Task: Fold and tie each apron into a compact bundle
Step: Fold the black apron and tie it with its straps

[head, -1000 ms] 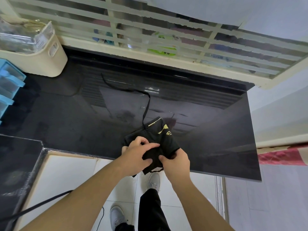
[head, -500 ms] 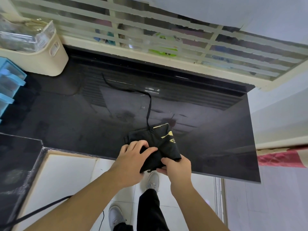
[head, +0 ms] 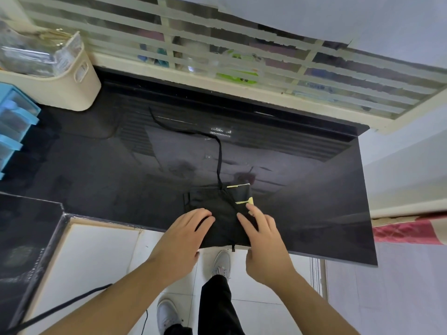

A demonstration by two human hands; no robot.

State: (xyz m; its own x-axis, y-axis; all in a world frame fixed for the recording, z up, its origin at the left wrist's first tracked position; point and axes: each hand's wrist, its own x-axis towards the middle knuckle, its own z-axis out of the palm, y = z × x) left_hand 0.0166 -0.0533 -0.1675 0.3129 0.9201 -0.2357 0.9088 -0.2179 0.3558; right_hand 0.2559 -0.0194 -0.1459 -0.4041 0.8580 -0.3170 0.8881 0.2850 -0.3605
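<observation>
Both hands, left hand (head: 183,234) and right hand (head: 263,238), press flat with straight fingers on the folded apron (head: 217,213), soft floppy cloth, so I'd grab its loose strap (head: 219,160) next.

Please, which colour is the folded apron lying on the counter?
Black, with pale yellow markings at its far right corner: apron. The head view shows it.

The black apron (head: 219,213) lies folded into a flat rectangle at the near edge of the dark countertop (head: 96,170), yellow trim showing, its strap (head: 219,155) trailing away across the surface.
</observation>
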